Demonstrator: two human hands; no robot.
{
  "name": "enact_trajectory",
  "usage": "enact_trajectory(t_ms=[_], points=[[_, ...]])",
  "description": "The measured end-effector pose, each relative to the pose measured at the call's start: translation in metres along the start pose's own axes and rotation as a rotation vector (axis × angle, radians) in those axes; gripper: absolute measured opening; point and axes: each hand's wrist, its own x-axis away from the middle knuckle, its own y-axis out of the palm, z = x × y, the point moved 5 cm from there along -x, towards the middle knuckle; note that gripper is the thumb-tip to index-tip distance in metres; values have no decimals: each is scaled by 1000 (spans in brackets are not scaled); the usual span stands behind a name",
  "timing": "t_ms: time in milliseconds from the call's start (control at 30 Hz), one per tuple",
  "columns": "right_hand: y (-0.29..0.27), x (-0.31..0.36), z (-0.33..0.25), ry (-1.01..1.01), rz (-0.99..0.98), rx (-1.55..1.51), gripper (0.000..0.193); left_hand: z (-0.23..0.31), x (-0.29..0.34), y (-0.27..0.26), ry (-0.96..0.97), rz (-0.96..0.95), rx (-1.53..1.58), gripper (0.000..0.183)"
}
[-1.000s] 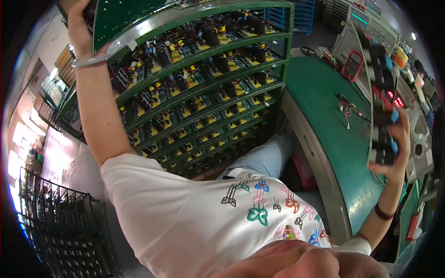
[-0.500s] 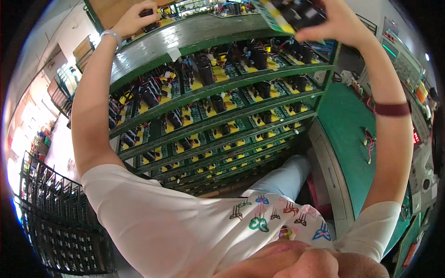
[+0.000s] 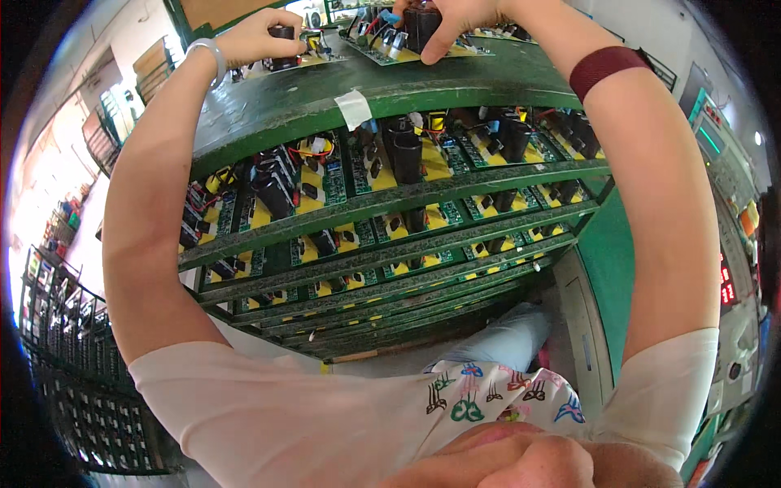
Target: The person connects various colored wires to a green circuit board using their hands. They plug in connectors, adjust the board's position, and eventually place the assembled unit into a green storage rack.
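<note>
On the top shelf point(image 3: 268, 98) of a green rack, my left hand point(image 3: 256, 37) is closed around a black cylindrical capacitor point(image 3: 283, 47) standing on a circuit board. To its right, my right hand point(image 3: 468, 18) grips another circuit board point(image 3: 382, 50) by its large black capacitor point(image 3: 421, 28), thumb in front and fingers behind. This board lies low over the shelf top, slightly tilted; whether it fully rests there I cannot tell. Wires and blue and silver parts show on it.
Lower rack tiers point(image 3: 407, 187) hold rows of boards with black capacitors and yellow patches. White tape point(image 3: 352, 109) hangs on the top edge. A green-topped bench point(image 3: 618, 268) with instruments point(image 3: 732, 285) stands right. Another dark rack point(image 3: 98, 390) stands lower left.
My right hand has brought its circuit board leftward and down, from a raised tilt to the shelf top. My left hand stays closed on the capacitor. The whole view has shifted somewhat.
</note>
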Motion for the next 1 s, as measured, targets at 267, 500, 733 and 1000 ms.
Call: enact_trajectory(t_ms=[267, 500, 733, 1000], points=[[15, -44, 17, 153, -27, -47, 94, 3, 0, 9, -15, -91, -28, 27], [10, -73, 28, -42, 343, 236, 67, -20, 18, -19, -166, -64, -617, 35], [18, -79, 37, 192, 417, 250, 54, -39, 36, -24, -534, -64, -402, 53], [29, 8, 110, -93, 478, -270, 39, -55, 24, -9, -458, -43, -258, 27]])
